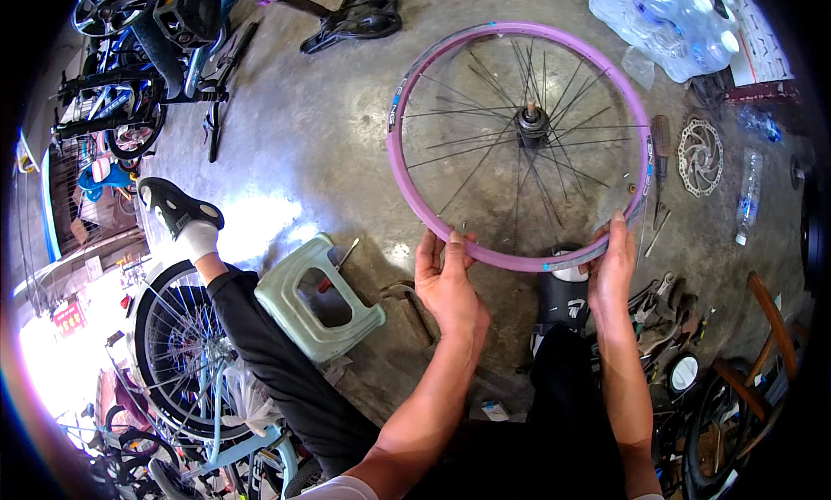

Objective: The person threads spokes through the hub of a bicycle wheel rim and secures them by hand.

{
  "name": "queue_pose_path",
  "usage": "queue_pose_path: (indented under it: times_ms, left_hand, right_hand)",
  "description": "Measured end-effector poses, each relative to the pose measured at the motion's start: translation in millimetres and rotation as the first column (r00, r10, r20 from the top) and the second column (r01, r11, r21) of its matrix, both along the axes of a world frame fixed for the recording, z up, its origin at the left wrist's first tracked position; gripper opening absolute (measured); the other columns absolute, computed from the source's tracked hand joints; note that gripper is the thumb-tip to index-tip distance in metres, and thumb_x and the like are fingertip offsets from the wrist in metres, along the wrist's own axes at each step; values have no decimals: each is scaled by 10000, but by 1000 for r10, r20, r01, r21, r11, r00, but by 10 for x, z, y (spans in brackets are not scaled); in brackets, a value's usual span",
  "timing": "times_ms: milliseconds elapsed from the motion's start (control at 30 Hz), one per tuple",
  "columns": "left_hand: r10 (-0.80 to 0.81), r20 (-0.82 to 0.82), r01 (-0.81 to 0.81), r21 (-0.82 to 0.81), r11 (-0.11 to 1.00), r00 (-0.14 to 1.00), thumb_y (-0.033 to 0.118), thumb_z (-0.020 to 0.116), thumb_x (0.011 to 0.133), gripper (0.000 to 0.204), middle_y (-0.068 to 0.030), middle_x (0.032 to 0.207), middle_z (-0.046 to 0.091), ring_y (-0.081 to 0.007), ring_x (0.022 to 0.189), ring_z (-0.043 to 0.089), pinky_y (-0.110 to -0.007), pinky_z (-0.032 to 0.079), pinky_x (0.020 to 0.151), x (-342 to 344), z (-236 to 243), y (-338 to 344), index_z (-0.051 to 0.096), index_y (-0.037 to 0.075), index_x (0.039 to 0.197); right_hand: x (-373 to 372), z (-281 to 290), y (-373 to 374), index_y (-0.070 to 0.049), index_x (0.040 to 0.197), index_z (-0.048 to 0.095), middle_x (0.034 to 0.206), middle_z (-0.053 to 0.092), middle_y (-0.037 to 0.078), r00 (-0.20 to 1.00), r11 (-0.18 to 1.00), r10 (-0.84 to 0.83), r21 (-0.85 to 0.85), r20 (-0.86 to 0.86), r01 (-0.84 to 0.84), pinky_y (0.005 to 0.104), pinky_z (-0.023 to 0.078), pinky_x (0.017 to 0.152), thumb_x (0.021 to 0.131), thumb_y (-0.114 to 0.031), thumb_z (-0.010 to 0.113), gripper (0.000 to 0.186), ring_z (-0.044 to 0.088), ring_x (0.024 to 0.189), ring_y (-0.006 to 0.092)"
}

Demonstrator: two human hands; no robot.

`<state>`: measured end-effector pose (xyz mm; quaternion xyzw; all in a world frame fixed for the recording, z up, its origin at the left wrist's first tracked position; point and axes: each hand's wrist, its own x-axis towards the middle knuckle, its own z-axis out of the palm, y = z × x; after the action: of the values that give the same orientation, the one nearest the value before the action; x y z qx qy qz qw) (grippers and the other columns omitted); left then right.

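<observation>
**Purple rim [396,149] held at two points**

Clock positions are read around the wheel, twelve at the top of the view. The wheel sits ahead of the person, between one and two o'clock from the view's centre, above the concrete floor [320,128]; whether its far edge touches the floor cannot be determined.

Left hand [448,283]: closed on the rim near seven o'clock, thumb on the upper face, fingers partly curled around the edge.
Right hand [611,262]: closed on the rim between four and five o'clock, fingers bent, grip partly hidden.

Hub [531,128]: black, at the centre. Dark spokes [528,67] fan outward from it; some ends appear to stop short of the rim.

Surrounding items:
- Three o'clock: screwdriver [660,141], just beside the rim; brake rotor [686,158], farther out.
- Two o'clock: wrapped pack of clear bottles [662,32].
- Ten o'clock: black saddle [368,19].
- Eight o'clock: pale green plastic stool [290,305], left of the left hand.
</observation>
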<state>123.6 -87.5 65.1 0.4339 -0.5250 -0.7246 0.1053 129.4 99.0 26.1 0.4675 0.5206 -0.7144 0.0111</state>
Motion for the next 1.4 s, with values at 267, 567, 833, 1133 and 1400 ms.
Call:
queue_pose_path:
  times_ms: [267,567,833,1133,1400]
  left_hand:
    - [-135,43,137,-33,990,990,119,655,976,581,-113,1175,644,-230,998,683,-319,557,772,25,-58,-237,368,39,1475]
    - [-290,46,288,43,957,956,73,694,927,659,-59,1052,654,-161,878,637,-301,531,787,-510,-204,-706,392,72,1513]
    - [-249,-14,250,58,967,968,-9,673,897,583,5,922,630,-114,782,598,-274,517,755,-465,-324,-690,484,27,1448]
    - [-253,22,251,86,964,967,27,687,899,544,12,935,642,-110,796,613,-263,498,743,-483,-340,-772,526,51,1419]
    - [-368,1,368,36,929,930,219,659,977,702,-43,1159,628,-155,996,635,-281,525,764,-729,-313,-952,297,157,1575]
  right_hand:
    - [-5,35,-42,-89,975,495,718,522,37,1000,1000,-15,-15,0,15,299,412,449,1038,-420,520,338,524,540,142]
    - [15,7,-34,-84,974,492,692,529,42,1000,1000,6,-25,-14,-7,306,414,439,1036,-425,522,348,518,515,148]
    - [37,-22,14,-92,973,487,693,527,42,1000,999,-5,-32,24,5,301,408,438,1033,-419,534,336,520,518,148]
    - [83,-69,-36,-100,991,474,710,538,42,1000,999,6,-47,11,-5,297,408,447,1030,-423,540,331,535,537,148]
    - [59,1,-32,-95,981,467,708,548,54,999,999,29,-36,19,-28,295,410,450,1036,-431,526,345,544,536,154]
